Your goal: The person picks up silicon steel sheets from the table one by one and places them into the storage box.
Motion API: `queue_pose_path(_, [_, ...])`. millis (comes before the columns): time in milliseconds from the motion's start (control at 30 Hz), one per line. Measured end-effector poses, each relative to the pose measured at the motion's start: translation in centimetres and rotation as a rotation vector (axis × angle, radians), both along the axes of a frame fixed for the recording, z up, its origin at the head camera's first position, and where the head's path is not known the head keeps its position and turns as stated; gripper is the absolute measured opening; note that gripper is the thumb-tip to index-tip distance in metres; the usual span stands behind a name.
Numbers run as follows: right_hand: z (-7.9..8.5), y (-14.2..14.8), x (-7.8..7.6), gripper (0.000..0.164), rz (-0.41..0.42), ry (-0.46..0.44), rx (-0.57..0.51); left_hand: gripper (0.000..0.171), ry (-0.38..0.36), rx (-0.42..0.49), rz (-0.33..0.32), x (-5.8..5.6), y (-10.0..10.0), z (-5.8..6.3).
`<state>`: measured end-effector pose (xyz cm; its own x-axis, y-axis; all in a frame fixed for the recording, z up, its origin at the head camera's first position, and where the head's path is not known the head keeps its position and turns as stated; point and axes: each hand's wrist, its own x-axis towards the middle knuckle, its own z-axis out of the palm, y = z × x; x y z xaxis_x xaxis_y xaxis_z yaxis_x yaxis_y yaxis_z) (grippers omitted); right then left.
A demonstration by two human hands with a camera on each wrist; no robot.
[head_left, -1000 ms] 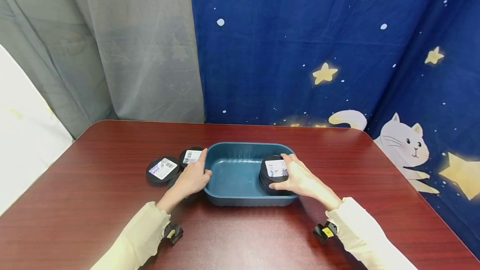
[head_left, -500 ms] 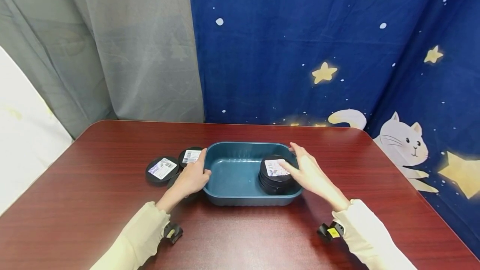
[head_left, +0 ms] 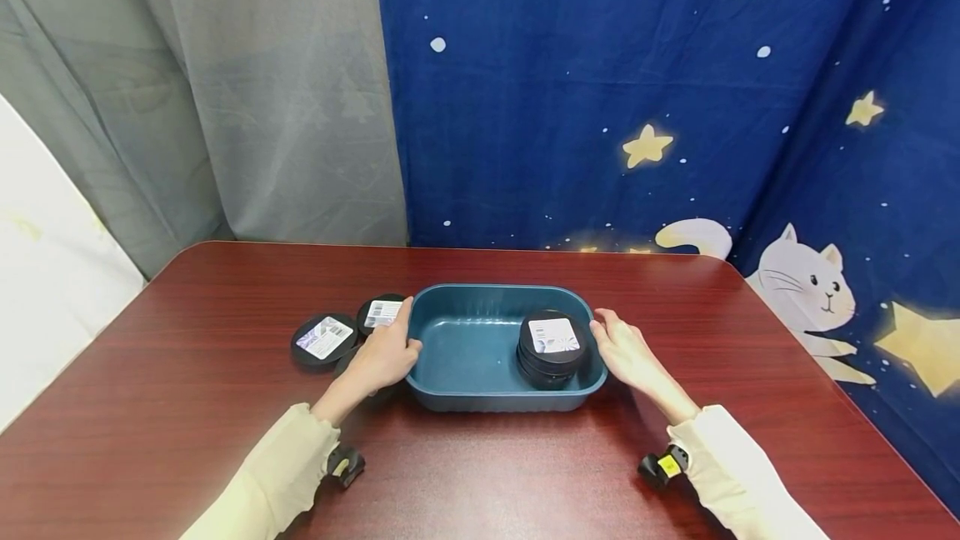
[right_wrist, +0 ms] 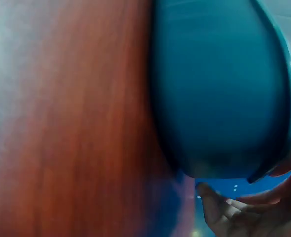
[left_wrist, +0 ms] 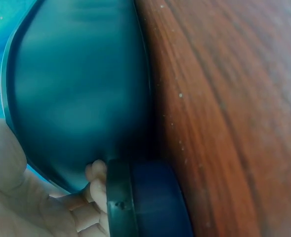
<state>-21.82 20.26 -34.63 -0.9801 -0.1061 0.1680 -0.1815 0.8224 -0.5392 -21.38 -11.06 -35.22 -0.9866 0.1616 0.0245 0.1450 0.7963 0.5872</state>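
A teal plastic basin [head_left: 468, 357] sits mid-table. My left hand [head_left: 384, 357] grips its left rim, thumb at the rim and fingers outside. In the left wrist view its fingertips [left_wrist: 97, 173] lie between the basin's wall and a round black tub [left_wrist: 150, 202]. Inside the basin, at the right, stands a stack of round black tubs [head_left: 553, 350] with a white label on top. My right hand [head_left: 628, 357] is at the right rim, its fingers loosely bent outside the wall. From the right wrist, the basin's outer wall [right_wrist: 224, 94] shows, with those fingers [right_wrist: 212, 202] apart from it.
Left of the basin lie more labelled tubs, one flat [head_left: 325, 338] and one behind it [head_left: 379, 313]; another is partly hidden under my left hand. The red-brown table [head_left: 480, 473] ends before a grey curtain [head_left: 292, 107] and a blue starry curtain [head_left: 525, 107].
My right hand has let go of the stacked tubs and moved right, over the rim, to the basin's outer right side. The left hand and the basin have stayed in place.
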Motion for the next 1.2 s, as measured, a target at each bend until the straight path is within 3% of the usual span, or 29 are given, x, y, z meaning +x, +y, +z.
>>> queue_pose_path(200, [-0.8,-0.1,-0.2,0.032,0.018,-0.006,0.01,0.064,0.014,-0.008,-0.007,0.1,0.0,0.2])
queue_pose_path(433, [-1.1,-0.1,-0.2,0.025,0.057,-0.178,-0.165,0.065,-0.051,-0.01,-0.029,-0.1,-0.3,0.4])
queue_pose_path(700, [-1.5,0.1,-0.4,0.033,0.057,-0.055,0.02,0.064,0.015,-0.006,-0.167,-0.4,-1.6,1.1])
queue_pose_path(867, [-1.5,0.1,-0.5,0.038,0.055,-0.065,0.017,0.061,0.016,-0.001,-0.239,-0.4,-2.9,1.9])
queue_pose_path(1033, [-1.5,0.1,-0.5,0.034,0.055,-0.056,0.008,0.043,0.126,-0.022,-0.296,-0.1,-4.6,2.3])
queue_pose_path(1200, [-1.5,0.1,-0.4,0.033,0.056,-0.054,0.005,0.038,0.241,-0.035,-0.245,0.1,-7.0,2.4])
